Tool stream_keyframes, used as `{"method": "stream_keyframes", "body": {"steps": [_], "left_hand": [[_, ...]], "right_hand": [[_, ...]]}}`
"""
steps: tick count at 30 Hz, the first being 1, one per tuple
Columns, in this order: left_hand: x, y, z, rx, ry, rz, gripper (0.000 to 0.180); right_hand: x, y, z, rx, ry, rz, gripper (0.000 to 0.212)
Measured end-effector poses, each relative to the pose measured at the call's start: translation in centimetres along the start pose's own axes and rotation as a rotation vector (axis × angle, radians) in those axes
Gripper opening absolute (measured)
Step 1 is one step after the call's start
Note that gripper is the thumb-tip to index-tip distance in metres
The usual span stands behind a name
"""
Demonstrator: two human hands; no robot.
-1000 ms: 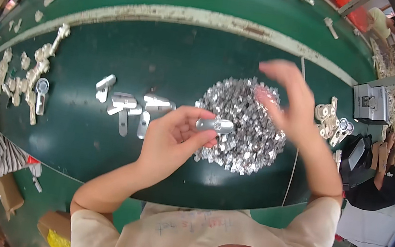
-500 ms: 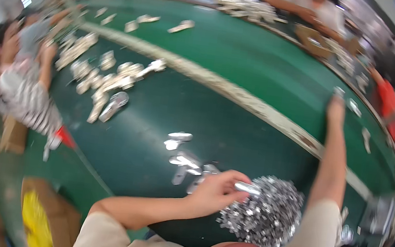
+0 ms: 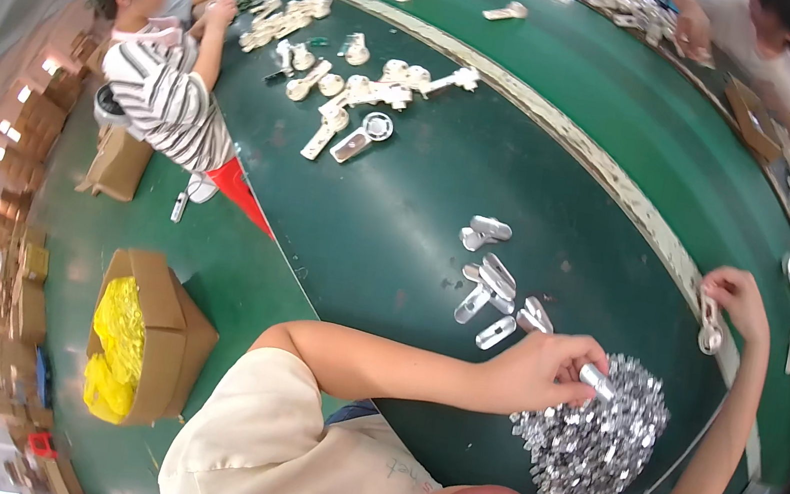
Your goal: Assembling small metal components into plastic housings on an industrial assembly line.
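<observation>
My left hand [image 3: 548,378] is closed around a small shiny silver shell [image 3: 597,382] with a rounded end. It sits at the edge of a heap of small silver metal pieces [image 3: 602,440] on the dark green bench. Out to the right, my right hand [image 3: 742,304] pinches a white handle-shaped plastic part [image 3: 709,327] with a round end. That part hangs over the pale dividing strip [image 3: 625,192]. Several silver oblong shells [image 3: 496,284] lie loose just beyond my left hand.
White handle-shaped parts [image 3: 361,91] lie grouped farther along the bench, with others on the green belt [image 3: 580,81]. A co-worker in stripes [image 3: 171,79] sits at left; another person [image 3: 747,44] works across. A cardboard box [image 3: 163,356] with yellow bags stands at lower left.
My right hand has come back from over the far belt and now holds a white part near the strip. The left hand keeps its silver shell. The whole view has swung leftward.
</observation>
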State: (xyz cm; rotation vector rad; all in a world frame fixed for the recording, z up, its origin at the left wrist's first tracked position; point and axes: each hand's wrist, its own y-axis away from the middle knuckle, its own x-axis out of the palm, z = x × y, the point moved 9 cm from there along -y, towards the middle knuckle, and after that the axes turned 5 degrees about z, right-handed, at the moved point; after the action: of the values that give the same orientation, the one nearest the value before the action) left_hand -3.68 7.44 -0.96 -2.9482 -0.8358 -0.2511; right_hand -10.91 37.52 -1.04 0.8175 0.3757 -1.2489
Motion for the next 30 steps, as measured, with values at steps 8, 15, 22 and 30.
{"method": "stream_keyframes", "body": {"steps": [8,15,22,30], "left_hand": [[-0.6,1.1,0.7,-0.109,0.155,-0.058,0.026],[0.5,0.4,0.4,-0.075,0.167,0.009,0.024],[1.0,1.4,-0.8,-0.056,0.104,-0.002,0.031],[1.8,1.6,-0.1,-0.085,0.103,0.034,0.034]], "right_hand": [[5.1,7.0,5.7,0.103,0.425,-0.398,0.058],[6.2,10.7,2.1,0.119,0.144,-0.729,0.036],[11.2,15.4,10.9,-0.337,-1.002,-0.436,0.03],[14.2,17.6,16.9,-0.381,0.084,-0.631,0.035]]}}
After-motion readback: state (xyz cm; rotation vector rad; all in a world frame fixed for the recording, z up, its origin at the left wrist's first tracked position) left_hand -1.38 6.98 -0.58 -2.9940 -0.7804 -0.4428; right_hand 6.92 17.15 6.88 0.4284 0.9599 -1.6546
